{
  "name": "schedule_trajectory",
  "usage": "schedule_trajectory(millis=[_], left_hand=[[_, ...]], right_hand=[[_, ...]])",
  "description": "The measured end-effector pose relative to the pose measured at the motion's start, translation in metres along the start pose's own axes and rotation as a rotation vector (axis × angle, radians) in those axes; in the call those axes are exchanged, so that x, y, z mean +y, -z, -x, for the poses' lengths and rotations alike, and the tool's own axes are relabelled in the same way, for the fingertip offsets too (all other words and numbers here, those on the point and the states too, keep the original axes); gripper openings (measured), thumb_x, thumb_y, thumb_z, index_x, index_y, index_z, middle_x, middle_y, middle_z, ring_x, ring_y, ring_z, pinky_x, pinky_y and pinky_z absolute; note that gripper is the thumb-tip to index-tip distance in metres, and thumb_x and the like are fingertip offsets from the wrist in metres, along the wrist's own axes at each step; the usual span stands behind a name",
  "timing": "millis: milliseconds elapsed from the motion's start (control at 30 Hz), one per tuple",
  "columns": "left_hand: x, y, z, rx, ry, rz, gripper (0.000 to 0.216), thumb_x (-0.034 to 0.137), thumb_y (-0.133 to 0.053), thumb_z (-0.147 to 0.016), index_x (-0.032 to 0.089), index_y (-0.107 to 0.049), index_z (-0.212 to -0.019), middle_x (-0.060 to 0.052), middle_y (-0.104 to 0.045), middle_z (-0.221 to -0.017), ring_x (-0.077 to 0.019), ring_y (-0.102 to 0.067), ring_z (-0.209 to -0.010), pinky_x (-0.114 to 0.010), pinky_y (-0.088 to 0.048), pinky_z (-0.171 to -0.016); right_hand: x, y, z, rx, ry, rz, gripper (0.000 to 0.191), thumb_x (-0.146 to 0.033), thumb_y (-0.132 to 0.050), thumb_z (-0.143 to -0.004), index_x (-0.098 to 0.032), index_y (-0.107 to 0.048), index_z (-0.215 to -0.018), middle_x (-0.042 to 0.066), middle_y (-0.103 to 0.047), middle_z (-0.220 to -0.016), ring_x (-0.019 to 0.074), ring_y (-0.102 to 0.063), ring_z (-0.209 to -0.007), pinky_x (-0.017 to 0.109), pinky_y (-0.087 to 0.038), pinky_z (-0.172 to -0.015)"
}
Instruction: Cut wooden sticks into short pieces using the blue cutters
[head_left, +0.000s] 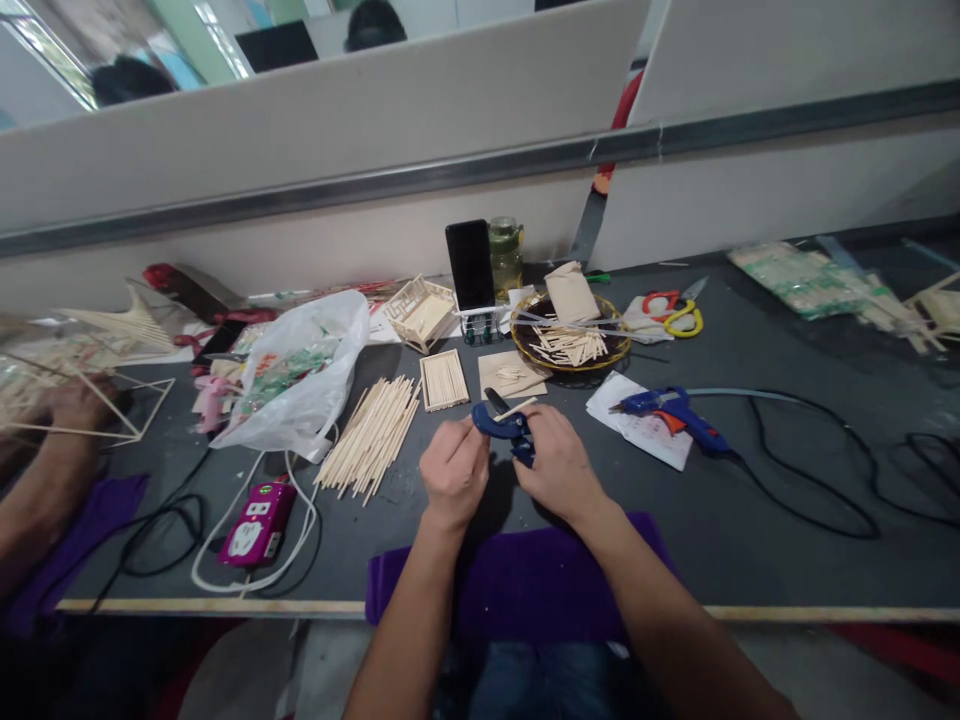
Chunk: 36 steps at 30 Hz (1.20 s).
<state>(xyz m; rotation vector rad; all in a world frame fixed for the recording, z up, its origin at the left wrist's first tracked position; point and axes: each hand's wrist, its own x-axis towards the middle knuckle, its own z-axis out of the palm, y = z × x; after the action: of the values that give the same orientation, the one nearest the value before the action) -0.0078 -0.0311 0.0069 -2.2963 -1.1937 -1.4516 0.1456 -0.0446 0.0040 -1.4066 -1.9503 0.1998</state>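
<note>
My right hand (559, 460) is closed around a dark blue cutting tool (501, 424), which has a dark blade-like part sticking up. A short thin wooden stick (519, 408) lies slantwise across the tool, its lower end pointing at my left fingertips. My left hand (456, 470) is closed against the tool's left side; its fingers hide what they pinch. Just beyond my hands, small cut stick pieces (511, 373) lie on a brown paper sheet (534, 385). Left of that is a flat panel of sticks (444, 381), and nearer me a loose pile of sticks (370, 437).
A basket (626, 352) with sticks, a phone (471, 265), a jar (505, 255) and a small wooden box (420, 312) stand behind. To the right are scissors (679, 312) and a corded glue gun (675, 415). Leftward lie a plastic bag (341, 330), a socket (257, 525) and a co-worker's hand (82, 405).
</note>
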Motion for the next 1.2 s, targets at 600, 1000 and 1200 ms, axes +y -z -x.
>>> schedule_trajectory(millis=[600, 1000, 1200], left_hand=[[0.002, 0.004, -0.002, -0.074, 0.046, 0.016, 0.018, 0.01, -0.05, -0.087, 0.017, -0.065, -0.095, -0.007, -0.065, -0.077, -0.0146, -0.058, -0.07, -0.026, -0.046, -0.066], [0.0, 0.004, -0.002, -0.094, 0.173, 0.163, 0.016, 0.014, -0.053, -0.087, 0.017, -0.068, -0.09, -0.006, -0.065, -0.075, -0.0143, -0.059, -0.07, -0.025, -0.046, -0.065], [-0.009, 0.003, -0.001, -0.149, 0.268, 0.22, 0.017, 0.017, -0.053, -0.088, 0.018, -0.07, -0.084, -0.005, -0.065, -0.073, -0.0142, -0.059, -0.069, -0.024, -0.045, -0.064]], right_hand=[[0.0, -0.003, 0.0, -0.081, -0.083, -0.135, 0.039, -0.014, -0.049, -0.07, -0.016, -0.052, -0.109, 0.013, -0.064, -0.102, 0.0272, -0.06, -0.098, 0.039, -0.048, -0.087], [-0.004, 0.001, -0.004, -0.219, -0.201, -0.083, 0.024, -0.021, -0.049, -0.076, -0.018, -0.055, -0.099, 0.006, -0.066, -0.082, 0.0217, -0.062, -0.075, 0.028, -0.042, -0.066], [0.0, -0.004, -0.012, -0.308, -0.216, 0.032, 0.02, -0.028, -0.051, -0.081, -0.019, -0.058, -0.097, 0.005, -0.067, -0.073, 0.0212, -0.062, -0.067, 0.026, -0.036, -0.06]])
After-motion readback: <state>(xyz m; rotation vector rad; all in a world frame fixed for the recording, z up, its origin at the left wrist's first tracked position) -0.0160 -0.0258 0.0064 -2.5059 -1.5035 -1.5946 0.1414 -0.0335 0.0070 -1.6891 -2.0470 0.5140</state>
